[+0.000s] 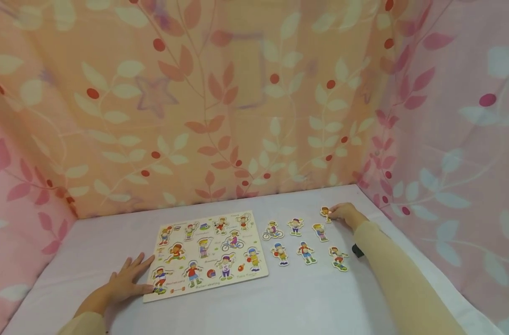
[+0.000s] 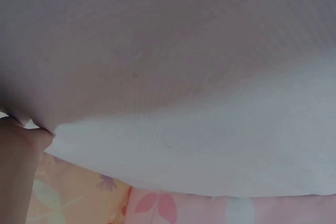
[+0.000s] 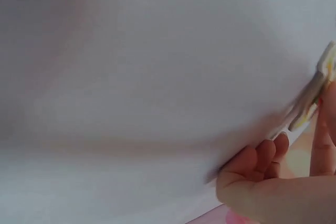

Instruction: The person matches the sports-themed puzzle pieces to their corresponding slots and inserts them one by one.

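Note:
A pale wooden puzzle board [image 1: 187,255] printed with children at sports lies on the white cloth. My left hand [image 1: 126,281] rests beside its left edge with spread fingers, the thumb touching the lower left corner. Only part of that hand [image 2: 21,145] shows in the left wrist view. At the far right, my right hand [image 1: 348,214] pinches a puzzle piece [image 1: 324,212] of a child between thumb and finger. Seen edge-on in the right wrist view, this piece [image 3: 304,116] tilts against the cloth, partly hidden by the fingers.
Between board and right hand lie several loose pieces, among them a cyclist [image 1: 273,231], a purple-capped child [image 1: 295,226], a roller skater [image 1: 307,253] and a skateboarder [image 1: 338,258]. A small black object [image 1: 357,251] is by the right forearm. Flowered curtains [image 1: 220,153] enclose the table [image 1: 288,307].

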`<action>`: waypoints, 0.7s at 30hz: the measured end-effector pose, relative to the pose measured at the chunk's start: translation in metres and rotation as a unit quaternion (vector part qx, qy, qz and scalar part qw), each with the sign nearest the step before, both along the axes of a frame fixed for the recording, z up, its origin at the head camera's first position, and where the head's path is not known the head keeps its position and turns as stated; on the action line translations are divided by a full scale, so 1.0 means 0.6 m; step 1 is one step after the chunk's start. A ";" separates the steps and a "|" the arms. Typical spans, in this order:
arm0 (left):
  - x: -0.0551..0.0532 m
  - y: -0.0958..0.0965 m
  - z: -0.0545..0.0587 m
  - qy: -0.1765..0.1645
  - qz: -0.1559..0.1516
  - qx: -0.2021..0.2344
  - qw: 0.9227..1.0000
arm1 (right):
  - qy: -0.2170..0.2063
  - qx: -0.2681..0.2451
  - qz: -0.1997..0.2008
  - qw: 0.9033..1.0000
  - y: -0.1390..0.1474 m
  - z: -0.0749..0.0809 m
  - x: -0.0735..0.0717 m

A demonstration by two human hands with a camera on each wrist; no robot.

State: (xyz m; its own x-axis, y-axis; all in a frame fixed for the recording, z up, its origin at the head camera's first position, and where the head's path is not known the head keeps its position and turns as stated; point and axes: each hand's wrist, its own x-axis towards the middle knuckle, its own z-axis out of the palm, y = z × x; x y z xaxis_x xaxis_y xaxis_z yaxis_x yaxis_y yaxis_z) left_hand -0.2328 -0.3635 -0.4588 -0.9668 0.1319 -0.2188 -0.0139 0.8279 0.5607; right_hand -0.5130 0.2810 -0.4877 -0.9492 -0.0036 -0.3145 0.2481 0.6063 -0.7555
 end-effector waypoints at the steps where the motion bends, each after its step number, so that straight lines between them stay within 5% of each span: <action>1: 0.001 0.000 0.000 0.000 0.001 0.000 1.000 | 0.005 -0.011 -0.007 1.000 -0.004 0.005 0.010; 4: 0.002 0.000 0.000 0.001 0.001 -0.001 1.000 | 0.005 0.001 -0.027 1.000 -0.031 0.050 0.063; 9: 0.002 0.001 0.000 0.001 0.004 0.001 1.000 | 0.003 0.025 -0.023 0.999 -0.042 0.100 0.116; 21: 0.000 -0.002 -0.003 -0.001 -0.003 -0.003 1.000 | -0.015 -0.025 -0.062 0.998 -0.057 0.138 0.162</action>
State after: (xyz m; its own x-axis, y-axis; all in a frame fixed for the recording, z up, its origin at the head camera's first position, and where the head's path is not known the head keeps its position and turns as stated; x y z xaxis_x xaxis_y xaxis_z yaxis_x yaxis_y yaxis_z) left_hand -0.2325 -0.3649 -0.4603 -0.9655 0.1371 -0.2216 -0.0096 0.8312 0.5559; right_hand -0.4157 0.2469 -0.4048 -0.9332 0.0977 -0.3457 0.3427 0.5311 -0.7749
